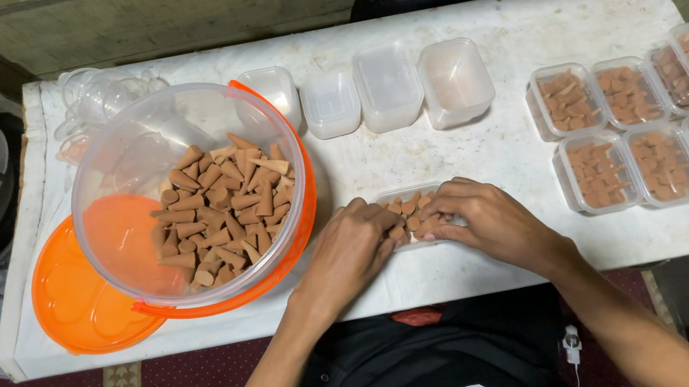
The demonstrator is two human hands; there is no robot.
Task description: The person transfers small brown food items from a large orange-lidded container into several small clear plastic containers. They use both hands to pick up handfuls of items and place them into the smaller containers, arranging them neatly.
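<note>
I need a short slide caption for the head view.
Both hands arrange brown cones in a small clear box beside a large bowl.

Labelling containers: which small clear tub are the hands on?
The small tub at the table's front edge, between both hands, partly filled with cones; the others stand apart, untouched.

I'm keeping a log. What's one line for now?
left hand and right hand: on small box of cones | big bowl: cones | filled boxes: right
</note>
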